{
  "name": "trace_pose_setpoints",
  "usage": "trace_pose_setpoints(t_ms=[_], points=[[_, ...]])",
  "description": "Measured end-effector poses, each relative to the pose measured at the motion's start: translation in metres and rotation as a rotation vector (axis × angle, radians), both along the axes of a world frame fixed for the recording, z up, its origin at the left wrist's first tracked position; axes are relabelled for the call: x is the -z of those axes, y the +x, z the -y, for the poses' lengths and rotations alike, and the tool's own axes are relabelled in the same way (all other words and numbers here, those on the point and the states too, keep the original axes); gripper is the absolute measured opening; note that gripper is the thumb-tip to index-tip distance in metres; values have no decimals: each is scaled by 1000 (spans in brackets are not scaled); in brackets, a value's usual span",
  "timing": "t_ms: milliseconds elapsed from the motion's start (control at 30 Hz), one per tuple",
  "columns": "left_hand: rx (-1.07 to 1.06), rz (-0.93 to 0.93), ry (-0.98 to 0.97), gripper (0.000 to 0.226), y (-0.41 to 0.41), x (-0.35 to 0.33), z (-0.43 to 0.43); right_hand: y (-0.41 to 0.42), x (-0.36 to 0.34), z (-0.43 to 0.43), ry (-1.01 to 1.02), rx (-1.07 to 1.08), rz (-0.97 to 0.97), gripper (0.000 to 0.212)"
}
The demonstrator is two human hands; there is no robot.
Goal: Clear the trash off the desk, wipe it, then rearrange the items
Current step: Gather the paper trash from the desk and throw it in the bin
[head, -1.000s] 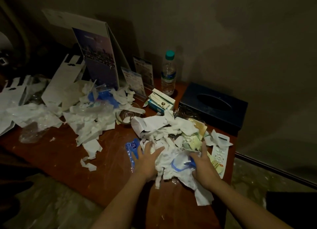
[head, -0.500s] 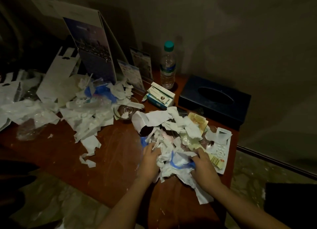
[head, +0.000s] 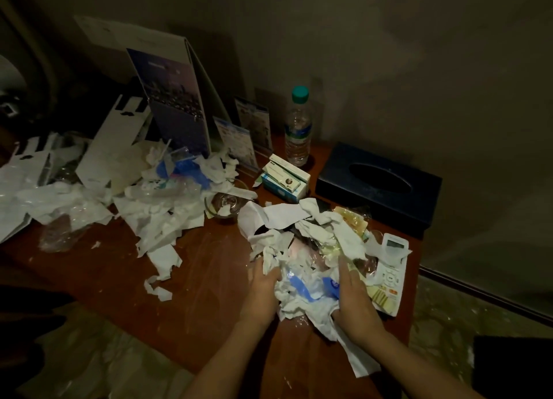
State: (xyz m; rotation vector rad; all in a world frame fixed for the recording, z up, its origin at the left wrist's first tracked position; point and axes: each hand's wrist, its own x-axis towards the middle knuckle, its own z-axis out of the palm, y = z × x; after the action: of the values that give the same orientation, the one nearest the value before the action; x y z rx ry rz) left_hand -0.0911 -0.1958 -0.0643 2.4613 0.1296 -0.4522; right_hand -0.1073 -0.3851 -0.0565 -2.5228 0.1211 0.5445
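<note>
White paper scraps (head: 299, 306) sit bunched tighter than a second ago at the near right of the desk (head: 209, 279). The left hand (head: 263, 288) and right hand (head: 354, 297) curl their fingers round them, seemingly ready to lift.

Left grip (head: 263, 282), right grip (head: 351, 294), both curled inward (palms facing), forearms extended
</note>
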Motion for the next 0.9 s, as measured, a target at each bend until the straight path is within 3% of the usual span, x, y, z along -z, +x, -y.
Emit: trace_pose_setpoints(t_ms=[200, 433, 767, 900], points=[[106, 139, 75, 44, 0, 7, -3, -1, 0, 0, -86, 1, -12, 74], [85, 131, 18, 37, -10, -6, -3, -6, -7, 3, -41, -63, -35, 63], [-24, 182, -58, 48, 16, -51, 6, 15, -58, 10, 148, 55, 256, 63], [-64, 344, -41, 25, 18, -64, 7, 22, -77, 16, 248, 56, 333, 51]])
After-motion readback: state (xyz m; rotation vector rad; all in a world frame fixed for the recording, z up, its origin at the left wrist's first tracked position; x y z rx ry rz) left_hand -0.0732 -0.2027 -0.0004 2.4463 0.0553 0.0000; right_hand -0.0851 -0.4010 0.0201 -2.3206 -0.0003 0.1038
